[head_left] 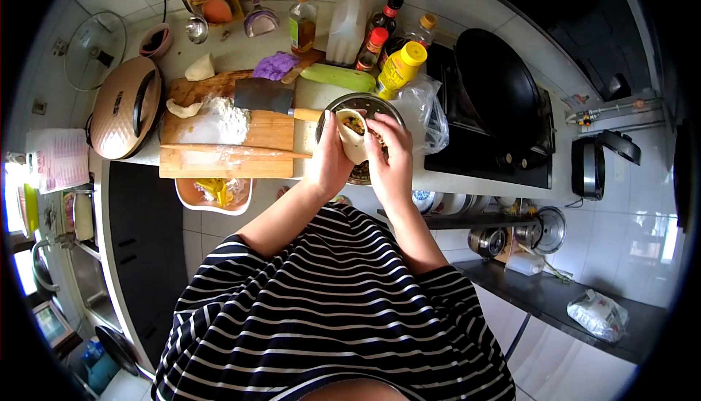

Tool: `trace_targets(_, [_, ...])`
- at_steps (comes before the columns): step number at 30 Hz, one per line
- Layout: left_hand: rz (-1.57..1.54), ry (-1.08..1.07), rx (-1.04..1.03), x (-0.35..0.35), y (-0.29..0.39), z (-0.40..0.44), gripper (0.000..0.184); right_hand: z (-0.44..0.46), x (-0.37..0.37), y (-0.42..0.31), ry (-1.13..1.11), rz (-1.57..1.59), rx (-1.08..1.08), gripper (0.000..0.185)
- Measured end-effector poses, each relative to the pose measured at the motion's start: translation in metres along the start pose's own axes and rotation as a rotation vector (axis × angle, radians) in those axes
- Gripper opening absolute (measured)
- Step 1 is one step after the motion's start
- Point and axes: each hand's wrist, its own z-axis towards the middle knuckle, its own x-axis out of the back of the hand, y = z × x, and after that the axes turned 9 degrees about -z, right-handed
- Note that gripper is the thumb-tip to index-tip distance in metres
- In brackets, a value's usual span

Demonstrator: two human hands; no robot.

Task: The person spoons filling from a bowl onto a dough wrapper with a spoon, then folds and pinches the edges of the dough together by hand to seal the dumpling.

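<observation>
Both my hands hold a dough wrapper (355, 145), cupped around a chopped filling that shows at its top. My left hand (333, 154) curls along its left side, and my right hand (389, 154) pinches its right edge. Beneath them stands a round metal bowl (393, 111) with more filling, partly hidden by my hands. Left of the bowl is a wooden cutting board (270, 134) bearing white flour (228, 122), a thin rolling pin (234, 150), a piece of dough (183, 109) and a cleaver (264, 96), its handle reaching toward the bowl.
Behind the bowl are a green gourd (338, 77), a yellow bottle (401, 67) and a plastic bag (429, 112). A large black wok (500, 83) sits on the stove at right. A round electric pan (124, 109) stands left, and a waste bin (213, 207) is below the board.
</observation>
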Motion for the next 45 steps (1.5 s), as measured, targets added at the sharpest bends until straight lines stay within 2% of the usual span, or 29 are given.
trace_targets(5, [0.006,-0.033,-0.018,0.003,0.001,0.001,0.061,-0.004,-0.001,-0.007,-0.028,0.051,0.005,0.027])
trace_targets(10, [0.026,-0.046,-0.034,0.002,0.001,0.000,0.060,-0.006,-0.001,-0.012,0.001,-0.062,0.027,0.033])
trace_targets(19, [0.101,-0.009,-0.062,0.002,-0.003,-0.003,0.057,-0.006,-0.013,-0.007,0.118,0.112,0.051,0.011])
trace_targets(25, [0.126,-0.025,-0.062,0.006,-0.002,-0.004,0.057,-0.006,-0.009,-0.007,0.045,0.082,0.057,0.009])
trace_targets(28, [0.131,-0.038,-0.071,0.005,-0.002,-0.005,0.058,-0.008,-0.007,-0.004,-0.003,0.117,0.036,0.016])
trace_targets(31, [0.138,-0.042,-0.044,0.003,0.001,-0.008,0.059,-0.010,-0.008,-0.009,-0.021,0.266,-0.114,0.029])
trace_targets(32, [0.140,-0.044,-0.029,0.003,0.002,-0.008,0.059,-0.011,-0.009,-0.005,-0.038,0.205,-0.047,0.040])
trace_targets(39, [0.152,-0.029,-0.069,-0.001,0.000,-0.009,0.059,-0.004,-0.013,-0.006,-0.031,0.189,-0.055,0.029])
trace_targets(45, [0.195,-0.070,-0.088,0.006,-0.002,-0.008,0.058,-0.004,-0.014,-0.010,0.089,0.092,0.031,0.016])
